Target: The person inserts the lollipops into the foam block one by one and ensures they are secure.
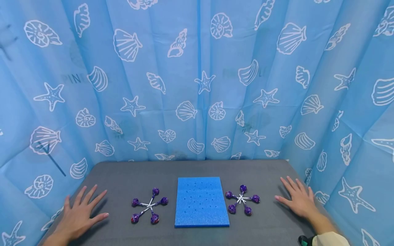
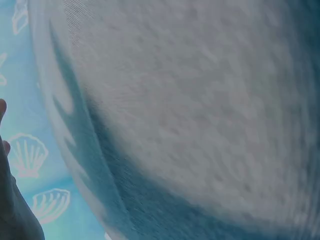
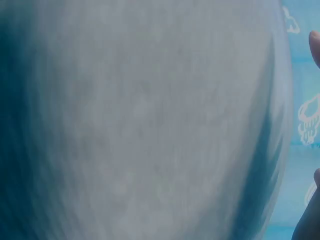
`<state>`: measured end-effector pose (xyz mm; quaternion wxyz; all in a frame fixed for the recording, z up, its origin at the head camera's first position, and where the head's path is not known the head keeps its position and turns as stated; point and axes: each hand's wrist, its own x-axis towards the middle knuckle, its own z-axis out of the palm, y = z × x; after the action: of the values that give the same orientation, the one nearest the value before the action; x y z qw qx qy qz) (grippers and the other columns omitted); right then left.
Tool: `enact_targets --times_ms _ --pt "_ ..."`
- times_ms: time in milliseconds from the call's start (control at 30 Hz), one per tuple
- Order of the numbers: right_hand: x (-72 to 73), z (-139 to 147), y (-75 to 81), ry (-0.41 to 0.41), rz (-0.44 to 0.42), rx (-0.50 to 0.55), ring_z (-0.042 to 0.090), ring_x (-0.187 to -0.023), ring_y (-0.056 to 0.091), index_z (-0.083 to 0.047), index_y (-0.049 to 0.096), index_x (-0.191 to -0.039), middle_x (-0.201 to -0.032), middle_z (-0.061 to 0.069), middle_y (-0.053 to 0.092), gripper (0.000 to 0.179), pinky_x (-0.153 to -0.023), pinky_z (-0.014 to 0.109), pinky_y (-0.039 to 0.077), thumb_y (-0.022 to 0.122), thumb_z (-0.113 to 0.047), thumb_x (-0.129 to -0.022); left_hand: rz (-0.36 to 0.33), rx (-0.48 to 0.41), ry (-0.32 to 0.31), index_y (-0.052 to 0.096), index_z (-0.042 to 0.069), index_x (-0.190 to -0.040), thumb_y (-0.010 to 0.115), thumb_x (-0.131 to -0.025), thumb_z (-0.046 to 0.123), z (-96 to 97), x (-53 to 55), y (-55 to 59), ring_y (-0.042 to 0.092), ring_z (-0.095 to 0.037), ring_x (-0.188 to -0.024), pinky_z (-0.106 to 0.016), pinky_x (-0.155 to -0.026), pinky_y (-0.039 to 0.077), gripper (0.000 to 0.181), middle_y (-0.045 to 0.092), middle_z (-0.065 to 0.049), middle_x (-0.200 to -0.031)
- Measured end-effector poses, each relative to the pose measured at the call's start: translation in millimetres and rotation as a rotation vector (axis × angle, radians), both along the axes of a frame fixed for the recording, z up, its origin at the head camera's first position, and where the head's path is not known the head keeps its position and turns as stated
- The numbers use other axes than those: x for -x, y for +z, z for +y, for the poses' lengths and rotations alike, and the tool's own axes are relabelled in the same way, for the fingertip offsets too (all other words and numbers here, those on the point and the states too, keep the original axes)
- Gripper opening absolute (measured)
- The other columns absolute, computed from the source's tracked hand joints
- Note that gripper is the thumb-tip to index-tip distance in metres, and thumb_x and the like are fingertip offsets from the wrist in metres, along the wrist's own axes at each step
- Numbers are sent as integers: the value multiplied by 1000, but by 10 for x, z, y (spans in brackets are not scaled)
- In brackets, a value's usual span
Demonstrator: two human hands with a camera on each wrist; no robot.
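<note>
My left hand [image 1: 77, 216] hovers over the left side of the grey table, fingers spread and holding nothing. The right hand [image 1: 300, 199] is likewise spread and bare, over the table's right side. Between them lies a flat blue foam board [image 1: 201, 218] with several small holes in its top. Left of the board, several purple-wrapped lollipops [image 1: 154, 218] lie with their white sticks crossed at the middle. Another such star of lollipops [image 1: 255, 198] is at the board's right, nearest my right hand. Only parts of fingers [image 2: 20, 212] show at the edge of the left wrist view.
The grey tabletop [image 1: 123, 174] has rounded far corners. A blue curtain [image 1: 191, 92] with white shells and starfish hangs behind it and along both sides. A dark band [image 1: 304, 240] sits at my right wrist beside a pale sleeve [image 1: 330, 239].
</note>
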<state>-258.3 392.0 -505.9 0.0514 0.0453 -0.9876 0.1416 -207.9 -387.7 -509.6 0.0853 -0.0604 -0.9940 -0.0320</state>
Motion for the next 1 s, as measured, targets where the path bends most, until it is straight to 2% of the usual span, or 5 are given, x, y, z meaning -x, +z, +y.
enact_targets --times_ms 200,500,767,867,1000 --pt "-49 -159 56 13 89 78 56 -134 15 -5 27 -151 -149 32 25 87 -98 79 1 63 -53 -89 71 -72 -55 38 22 -150 58 -84 69 155 -19 103 1 -50 -141 -80 -97 -8 84 22 -21 -154" --pt "-118 -343 99 29 156 147 56 -134 18 -4 25 -151 -149 33 25 85 -99 78 5 67 -44 -89 230 -155 -199 41 24 -147 71 -83 52 421 -55 245 10 -47 -141 -65 -107 -17 76 25 -17 -154" --pt "-161 -458 119 61 198 265 57 -134 19 -4 24 -152 -149 34 23 82 -99 78 11 67 -36 -90 234 -302 -225 46 23 -144 77 -81 41 617 -129 303 21 -47 -137 -78 -100 16 73 28 -15 -154" --pt "-191 -513 136 83 226 337 57 -132 22 -5 26 -152 -149 33 25 81 -97 78 16 70 -31 -89 252 -366 -247 50 23 -142 81 -78 38 729 -159 329 27 -46 -133 -77 -92 28 72 31 -14 -153" --pt "-236 -604 170 84 244 403 56 -132 25 -10 26 -153 -150 31 27 81 -95 78 21 71 -30 -89 284 -425 -283 52 24 -139 82 -77 36 883 -186 381 32 -44 -130 -74 -88 34 70 34 -12 -152"
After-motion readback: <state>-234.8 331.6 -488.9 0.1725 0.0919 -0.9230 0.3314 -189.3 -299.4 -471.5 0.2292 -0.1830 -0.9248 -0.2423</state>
